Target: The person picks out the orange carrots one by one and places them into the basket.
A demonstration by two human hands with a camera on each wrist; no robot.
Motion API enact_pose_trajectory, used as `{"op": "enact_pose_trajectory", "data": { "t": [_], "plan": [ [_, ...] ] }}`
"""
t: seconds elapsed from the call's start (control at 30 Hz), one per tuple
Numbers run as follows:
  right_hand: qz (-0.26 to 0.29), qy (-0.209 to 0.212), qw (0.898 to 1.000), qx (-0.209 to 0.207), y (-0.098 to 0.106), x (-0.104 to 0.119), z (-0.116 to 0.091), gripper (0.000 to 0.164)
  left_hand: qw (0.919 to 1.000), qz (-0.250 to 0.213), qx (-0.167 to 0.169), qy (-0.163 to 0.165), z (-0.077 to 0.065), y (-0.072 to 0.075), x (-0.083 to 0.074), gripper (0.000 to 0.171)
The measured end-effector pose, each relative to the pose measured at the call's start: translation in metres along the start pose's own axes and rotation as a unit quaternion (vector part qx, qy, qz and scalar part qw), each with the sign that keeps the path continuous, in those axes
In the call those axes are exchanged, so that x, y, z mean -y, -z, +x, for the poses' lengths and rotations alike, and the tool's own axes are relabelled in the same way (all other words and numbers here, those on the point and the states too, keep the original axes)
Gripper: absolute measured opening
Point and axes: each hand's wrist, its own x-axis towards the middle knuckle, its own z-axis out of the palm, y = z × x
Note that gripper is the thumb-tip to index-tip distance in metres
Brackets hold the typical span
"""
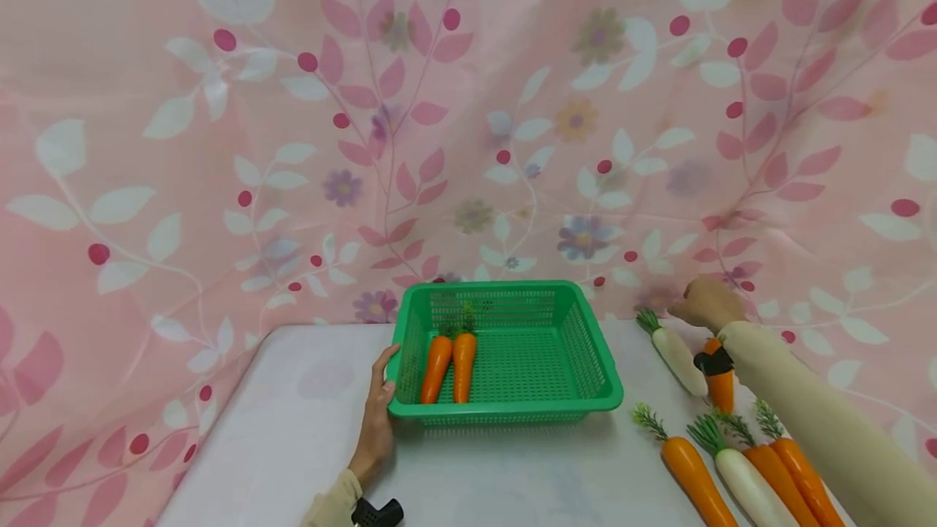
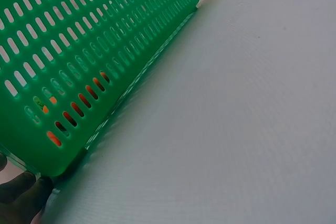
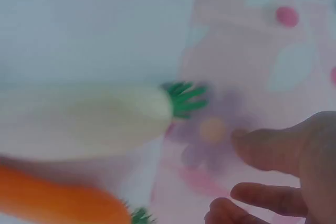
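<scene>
My left hand holds the left side of a green plastic basket, with the thumb near its front corner. In the left wrist view, dark fingers lie at the lower corner of the slotted basket wall. Inside the basket, two orange carrots lie side by side at the left. At the far right, my right hand hovers near the leafy end of a white radish. Its thumb and fingers are apart and hold nothing in the right wrist view. Another carrot lies beside that radish, partly hidden by my wrist strap in the head view.
Nearer on the table's right side lie a carrot, a second white radish and two more carrots, partly below my right sleeve. A pink floral curtain hangs behind the white table.
</scene>
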Motion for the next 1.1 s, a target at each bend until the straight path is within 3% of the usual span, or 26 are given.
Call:
{"op": "enact_pose_trajectory", "data": {
  "t": [0.23, 0.5, 0.83, 1.1],
  "plan": [
    [-0.035, -0.058, 0.997, 0.039, -0.006, -0.037, -0.013, 0.035, 1.0, -0.001, 0.0, 0.003, 0.003, 0.002, 0.001, 0.057],
    [-0.048, -0.107, 0.987, 0.106, -0.018, -0.053, -0.022, 0.052, 1.0, -0.007, 0.003, 0.003, 0.003, 0.002, 0.002, 0.057],
    [-0.004, -0.107, 0.989, 0.101, -0.035, -0.061, -0.034, 0.041, 0.9999, -0.008, 0.003, 0.007, 0.002, 0.001, 0.001, 0.057],
    [0.021, -0.111, 0.988, 0.107, -0.04, -0.07, -0.029, 0.046, 1.0, -0.006, -0.002, 0.002, 0.001, 0.001, 0.0, 0.057]
  ]
}}
